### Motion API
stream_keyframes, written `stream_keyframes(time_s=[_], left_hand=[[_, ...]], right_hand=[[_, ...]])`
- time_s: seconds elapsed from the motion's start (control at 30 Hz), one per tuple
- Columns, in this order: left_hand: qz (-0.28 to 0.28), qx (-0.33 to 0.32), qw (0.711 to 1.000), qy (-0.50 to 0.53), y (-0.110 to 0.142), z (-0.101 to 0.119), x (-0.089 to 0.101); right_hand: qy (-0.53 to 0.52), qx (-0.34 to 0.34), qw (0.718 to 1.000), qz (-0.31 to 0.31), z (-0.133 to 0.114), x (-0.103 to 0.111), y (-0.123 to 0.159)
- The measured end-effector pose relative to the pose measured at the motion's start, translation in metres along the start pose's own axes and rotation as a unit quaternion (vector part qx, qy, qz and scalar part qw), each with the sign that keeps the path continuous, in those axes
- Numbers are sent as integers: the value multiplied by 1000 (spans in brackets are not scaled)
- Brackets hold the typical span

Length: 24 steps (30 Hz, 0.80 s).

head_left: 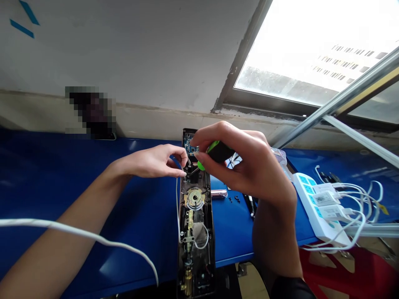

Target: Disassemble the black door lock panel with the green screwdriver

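A long black electronic door lock body (196, 220) lies open on the blue table (62, 166), showing brass parts, a round spindle seat and thin wires. Its blue circuit board (189, 144) sits at the far end. My right hand (240, 166) is shut around a green-and-black screwdriver (216, 153), whose thin shaft reaches down to the lock near the board. My left hand (154, 162) has its fingertips at the lock's far end beside a thin white wire (178, 207). Whether those fingers pinch the wire or the lock's edge is hidden.
Several small black screws (233, 199) and a pinkish tube (219, 193) lie right of the lock, near a dark tool (251, 206). A white power strip (318, 207) with plugged-in chargers stands further right. A white cable (77, 234) crosses my left forearm. A metal rail (343, 99) slants overhead.
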<state>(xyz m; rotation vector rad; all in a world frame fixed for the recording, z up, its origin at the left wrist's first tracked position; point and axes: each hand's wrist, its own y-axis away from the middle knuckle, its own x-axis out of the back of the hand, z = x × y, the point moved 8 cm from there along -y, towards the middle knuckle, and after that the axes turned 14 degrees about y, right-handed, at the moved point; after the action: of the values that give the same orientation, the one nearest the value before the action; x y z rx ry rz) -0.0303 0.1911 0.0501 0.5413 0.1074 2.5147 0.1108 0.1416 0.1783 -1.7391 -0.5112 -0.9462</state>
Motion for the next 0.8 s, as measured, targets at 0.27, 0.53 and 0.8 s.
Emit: stream_keyframes(time_s=[0.27,0.53,0.8], left_hand=[[-9,-15,1000,18,-2,-2,-1],[-13,-22,1000,0,0,5,-2],[-20,-25,999,-5,0,5,-3]], right_hand=[[-3,-6,1000,-28,2,4,3],[130,-34,989,67,-4,3,3],[40,-37,999,3,-12,0,1]])
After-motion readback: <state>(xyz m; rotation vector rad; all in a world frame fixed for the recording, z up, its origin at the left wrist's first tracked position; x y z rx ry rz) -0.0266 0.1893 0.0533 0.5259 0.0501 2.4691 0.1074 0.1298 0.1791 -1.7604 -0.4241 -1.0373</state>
